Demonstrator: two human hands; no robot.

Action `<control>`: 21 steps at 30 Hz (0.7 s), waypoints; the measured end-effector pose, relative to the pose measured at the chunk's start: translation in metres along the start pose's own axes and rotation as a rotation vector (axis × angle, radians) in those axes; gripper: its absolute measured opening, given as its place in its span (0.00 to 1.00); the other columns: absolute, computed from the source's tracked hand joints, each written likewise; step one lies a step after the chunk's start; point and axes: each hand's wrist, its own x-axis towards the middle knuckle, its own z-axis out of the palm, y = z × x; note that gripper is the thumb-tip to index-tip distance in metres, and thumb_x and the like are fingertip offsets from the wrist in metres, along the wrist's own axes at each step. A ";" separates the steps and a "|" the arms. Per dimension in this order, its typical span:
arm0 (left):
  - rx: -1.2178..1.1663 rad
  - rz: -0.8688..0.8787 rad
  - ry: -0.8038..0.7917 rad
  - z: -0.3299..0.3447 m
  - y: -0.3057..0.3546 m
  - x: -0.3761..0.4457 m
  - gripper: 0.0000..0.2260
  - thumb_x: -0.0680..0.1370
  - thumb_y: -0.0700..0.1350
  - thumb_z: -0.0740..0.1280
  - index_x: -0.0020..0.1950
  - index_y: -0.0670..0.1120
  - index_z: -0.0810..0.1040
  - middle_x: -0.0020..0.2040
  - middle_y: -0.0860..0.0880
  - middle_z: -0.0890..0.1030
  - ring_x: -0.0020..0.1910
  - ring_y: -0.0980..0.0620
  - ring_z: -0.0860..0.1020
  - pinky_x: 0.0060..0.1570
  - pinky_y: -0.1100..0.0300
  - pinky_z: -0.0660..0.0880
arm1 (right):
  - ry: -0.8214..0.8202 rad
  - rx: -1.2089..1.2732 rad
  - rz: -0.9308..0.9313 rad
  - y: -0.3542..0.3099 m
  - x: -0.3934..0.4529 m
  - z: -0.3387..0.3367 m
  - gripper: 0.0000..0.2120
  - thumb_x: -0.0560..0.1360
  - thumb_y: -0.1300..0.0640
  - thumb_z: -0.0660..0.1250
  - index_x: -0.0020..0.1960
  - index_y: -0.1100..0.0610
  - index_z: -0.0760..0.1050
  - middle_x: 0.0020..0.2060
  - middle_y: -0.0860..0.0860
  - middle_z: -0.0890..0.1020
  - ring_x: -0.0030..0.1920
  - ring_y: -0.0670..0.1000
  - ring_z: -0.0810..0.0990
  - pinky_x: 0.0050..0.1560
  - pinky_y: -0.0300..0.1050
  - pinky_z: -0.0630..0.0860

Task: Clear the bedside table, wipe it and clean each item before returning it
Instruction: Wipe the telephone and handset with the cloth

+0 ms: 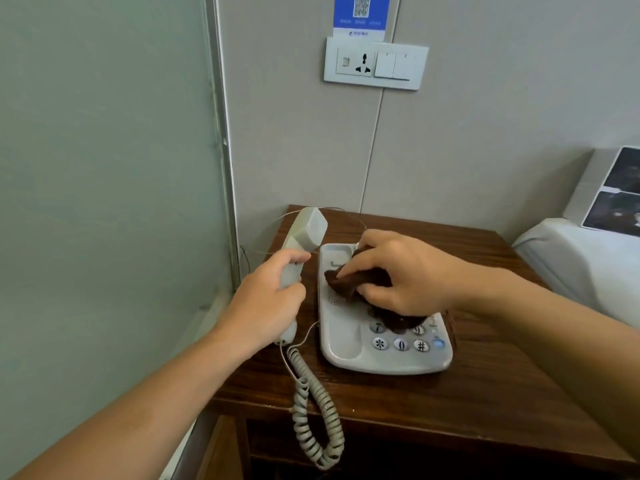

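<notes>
A white desk phone base (pixel 349 348) sits on the dark wooden bedside table (pixel 485 393). My left hand (pixel 266 303) grips the white handset (pixel 303 237), lifted off the cradle and held to the left of the base. A coiled cord (pixel 313 420) hangs from the handset over the table's front edge. My right hand (pixel 398 271) holds a bunched brown cloth (pixel 353 282) pressed on the upper part of the base, covering most of the keypad. The bottom row of keys shows below the cloth.
A frosted glass partition (pixel 104 202) stands close on the left. On the wall behind is a white socket and switch plate (pixel 375 64) with a blue card above it. A white bed (pixel 581 258) with a printed card lies to the right.
</notes>
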 end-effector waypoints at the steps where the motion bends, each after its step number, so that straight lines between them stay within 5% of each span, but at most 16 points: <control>1: -0.004 0.001 0.001 0.000 0.000 0.001 0.24 0.72 0.46 0.61 0.61 0.71 0.74 0.50 0.56 0.81 0.45 0.46 0.83 0.48 0.39 0.82 | -0.061 -0.007 -0.023 0.003 0.007 0.003 0.17 0.78 0.48 0.69 0.66 0.39 0.80 0.53 0.46 0.75 0.53 0.46 0.76 0.54 0.47 0.77; 8: 0.016 0.010 0.010 -0.004 -0.003 0.004 0.24 0.71 0.47 0.62 0.61 0.71 0.73 0.48 0.50 0.83 0.42 0.42 0.83 0.48 0.38 0.81 | -0.013 -0.135 -0.005 0.017 0.045 0.002 0.13 0.78 0.49 0.67 0.61 0.46 0.82 0.49 0.47 0.74 0.49 0.51 0.78 0.49 0.52 0.78; 12: 0.050 0.006 0.004 -0.009 -0.008 0.002 0.25 0.77 0.40 0.63 0.63 0.70 0.74 0.49 0.47 0.83 0.42 0.39 0.82 0.47 0.38 0.81 | -0.132 -0.075 -0.128 0.002 0.023 0.006 0.14 0.77 0.48 0.68 0.62 0.44 0.82 0.52 0.45 0.77 0.52 0.46 0.77 0.53 0.44 0.76; 17: 0.054 -0.004 0.005 -0.011 -0.010 -0.001 0.25 0.77 0.39 0.63 0.62 0.70 0.74 0.48 0.47 0.83 0.42 0.38 0.82 0.47 0.37 0.81 | 0.015 -0.056 -0.022 0.012 0.025 0.013 0.14 0.77 0.47 0.66 0.61 0.43 0.82 0.50 0.45 0.77 0.51 0.50 0.80 0.53 0.52 0.79; 21: 0.042 0.001 0.003 -0.010 -0.009 -0.003 0.25 0.77 0.40 0.63 0.62 0.70 0.74 0.49 0.45 0.83 0.42 0.36 0.82 0.45 0.36 0.80 | -0.187 -0.011 -0.142 -0.006 0.018 -0.004 0.11 0.77 0.50 0.68 0.58 0.44 0.84 0.47 0.41 0.78 0.49 0.44 0.78 0.51 0.39 0.75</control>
